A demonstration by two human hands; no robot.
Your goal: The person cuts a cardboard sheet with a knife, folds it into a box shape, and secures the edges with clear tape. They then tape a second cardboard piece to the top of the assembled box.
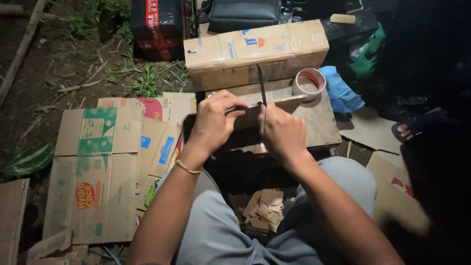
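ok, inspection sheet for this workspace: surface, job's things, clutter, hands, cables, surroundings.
Surface: worn wooden board on bare ground.
Job's things: thin brown cardboard piece held flat; slim metal blade standing upright on it.
Clutter: pale tape roll, crumpled blue cloth, taped cardboard box, flattened printed cartons, cardboard offcuts between the knees.
Hands: left hand grips the cardboard; right hand holds the blade.
Cables: nothing seen.
Surroundings: dark, soil and grass; another person's sandalled foot at right.
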